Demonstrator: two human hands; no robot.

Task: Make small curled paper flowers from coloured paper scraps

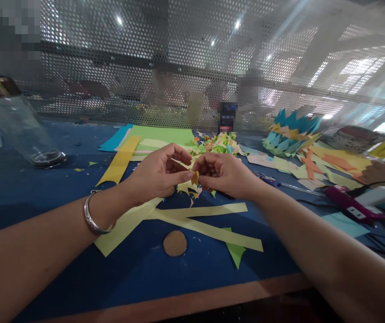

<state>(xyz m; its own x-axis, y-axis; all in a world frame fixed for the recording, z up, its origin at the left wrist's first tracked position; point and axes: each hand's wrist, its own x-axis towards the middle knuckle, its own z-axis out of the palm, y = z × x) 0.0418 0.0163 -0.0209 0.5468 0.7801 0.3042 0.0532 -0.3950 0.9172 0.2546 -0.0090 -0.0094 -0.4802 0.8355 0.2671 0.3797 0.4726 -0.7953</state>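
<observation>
Between my two hands is a small folded piece of yellow paper (195, 178). My left hand (163, 172) pinches it from one side with thumb and fingertips. From the other side my right hand (224, 172) grips it, fingers curled. Right below and behind them lies a heap of cut paper scraps (221, 144) in green, yellow and orange. Pale yellow paper strips (209, 229) cross on the table under my hands. A round brown cardboard disc (175, 243) lies in front, close to a green paper scrap (235, 251).
A glass jar (20, 125) stands at the left on the blue table (78, 269). Green sheets (162, 133) and a yellow strip (120, 159) lie behind my left hand. To the right are a spiky blue paper piece (293, 130), a purple glue gun (350, 204) and cables. Perforated metal panels (111, 67) rise behind.
</observation>
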